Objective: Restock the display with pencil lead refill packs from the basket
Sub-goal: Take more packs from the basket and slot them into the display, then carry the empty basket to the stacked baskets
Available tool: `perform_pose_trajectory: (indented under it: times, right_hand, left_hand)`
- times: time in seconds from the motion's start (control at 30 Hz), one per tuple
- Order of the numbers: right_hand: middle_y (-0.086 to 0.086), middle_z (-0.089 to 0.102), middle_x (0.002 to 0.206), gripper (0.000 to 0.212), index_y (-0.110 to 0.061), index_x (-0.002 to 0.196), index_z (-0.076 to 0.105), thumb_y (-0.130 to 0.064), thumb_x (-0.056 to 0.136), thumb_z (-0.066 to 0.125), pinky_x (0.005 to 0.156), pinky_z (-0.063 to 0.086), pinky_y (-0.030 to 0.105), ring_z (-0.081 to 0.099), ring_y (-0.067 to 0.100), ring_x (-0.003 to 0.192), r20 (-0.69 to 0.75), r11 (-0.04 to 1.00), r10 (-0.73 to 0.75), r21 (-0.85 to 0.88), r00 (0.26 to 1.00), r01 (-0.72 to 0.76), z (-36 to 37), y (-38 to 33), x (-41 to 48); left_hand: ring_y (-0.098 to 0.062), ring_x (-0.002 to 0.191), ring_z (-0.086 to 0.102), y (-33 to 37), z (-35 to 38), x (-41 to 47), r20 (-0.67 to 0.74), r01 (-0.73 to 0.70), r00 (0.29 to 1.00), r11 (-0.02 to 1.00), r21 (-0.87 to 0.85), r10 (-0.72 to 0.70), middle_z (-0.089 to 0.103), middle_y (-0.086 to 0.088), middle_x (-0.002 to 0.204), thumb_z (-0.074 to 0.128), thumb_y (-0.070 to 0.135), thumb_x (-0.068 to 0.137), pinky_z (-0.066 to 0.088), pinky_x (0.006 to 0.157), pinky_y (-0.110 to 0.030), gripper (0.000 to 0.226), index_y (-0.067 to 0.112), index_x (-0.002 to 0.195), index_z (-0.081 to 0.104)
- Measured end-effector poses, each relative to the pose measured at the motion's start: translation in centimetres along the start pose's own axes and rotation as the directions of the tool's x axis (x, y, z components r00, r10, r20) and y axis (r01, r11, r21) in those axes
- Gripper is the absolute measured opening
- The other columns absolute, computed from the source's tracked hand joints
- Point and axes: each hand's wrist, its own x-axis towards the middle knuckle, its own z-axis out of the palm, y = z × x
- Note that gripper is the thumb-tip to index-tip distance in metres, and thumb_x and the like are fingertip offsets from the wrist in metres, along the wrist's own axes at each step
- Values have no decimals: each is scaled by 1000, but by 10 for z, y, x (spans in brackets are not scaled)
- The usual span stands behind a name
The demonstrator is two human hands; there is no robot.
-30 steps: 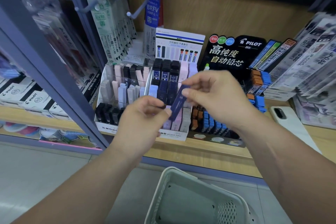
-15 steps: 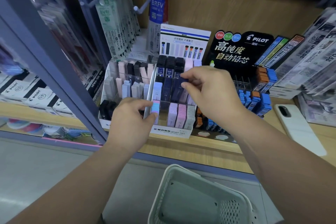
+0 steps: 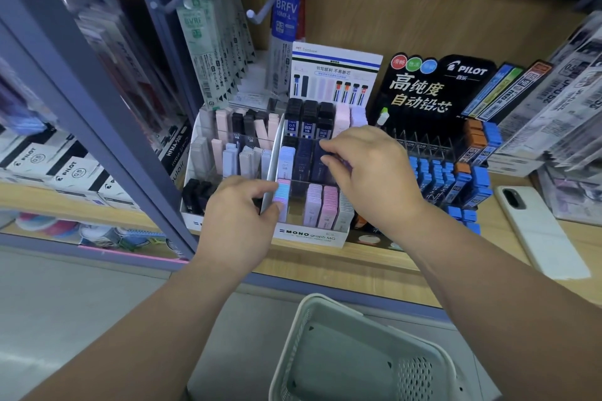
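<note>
Upright: navy pack (image 3: 317, 169), pastel pack (image 3: 284, 197), pinched.

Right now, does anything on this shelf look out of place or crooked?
Yes. A white smartphone lies flat on the wooden shelf, right of the blue lead packs, among stock. In the left white cardboard tray, some pale pink packs lean askew rather than standing straight.

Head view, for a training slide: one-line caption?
Right hand slots a navy lead pack into the MONO display; left hand pinches a pastel pack.
</note>
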Motion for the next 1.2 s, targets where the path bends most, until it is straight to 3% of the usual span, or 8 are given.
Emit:
perform_pose_trajectory:
  times: [0.17,0.47,0.6,0.7,0.83,1.03,1.13,1.2]
  right_hand:
    - [8,71,87,13,-3,97,75,-6,84,74,80,55,40,65,29,79,-16,995,-98,-20,995,97,7,5,-6]
    - [2,67,84,9,-10,89,79,-12,80,79,73,52,42,58,30,79,-47,998,-44,-36,998,43,13,5,-5]
    - [3,67,90,24,-11,106,76,-18,83,75,81,52,46,58,31,86,5,997,-23,-68,1000,23,4,4,-15]
    - [6,66,102,40,-10,124,67,-22,86,72,91,47,40,56,30,97,49,996,25,-91,999,-20,-19,1,-35]
    - [3,64,111,39,-14,123,65,-31,89,70,96,43,35,55,26,106,105,987,150,-78,983,-142,-58,0,-80]
    - [2,66,106,34,-14,116,68,-36,91,65,87,50,36,58,22,103,152,908,417,-110,896,-404,-102,0,-186]
    - [3,66,100,29,-14,112,70,-34,91,65,80,50,34,61,24,96,205,830,556,-103,805,-548,-99,2,-246]
    - [3,67,103,30,-15,114,70,-35,91,66,80,50,33,62,24,96,255,739,667,-106,700,-665,-91,7,-278]
  left_hand:
    - [-5,70,59,-1,2,0,-10,-10,1000,1000,-1,10,58,0,110,74,22,88,46,83,-26,28,21,116,73]
    - [-4,72,58,-2,3,0,-20,-30,999,999,14,31,59,1,109,74,20,88,42,80,-22,28,20,116,73]
    - [-10,81,58,0,0,-1,-29,-51,998,999,19,51,61,-2,107,75,22,86,42,85,-23,33,20,119,71]
    - [-12,89,56,8,-3,-8,-54,-98,994,995,32,100,62,-5,102,74,21,86,39,85,-23,37,18,122,67]
    - [-14,75,60,16,0,-31,-30,-173,984,984,35,174,58,-3,107,69,18,88,45,81,-27,33,17,122,67]
    - [-21,83,61,1,22,-82,137,-225,968,968,113,209,60,-7,106,72,18,86,51,85,-38,36,13,121,66]
    - [-24,102,62,-15,34,-108,243,-200,957,967,155,159,61,-9,116,73,24,86,50,92,-39,42,15,126,64]
    - [-25,107,62,-27,44,-123,293,-155,952,967,201,91,61,-8,121,69,26,89,51,90,-40,42,17,130,61]
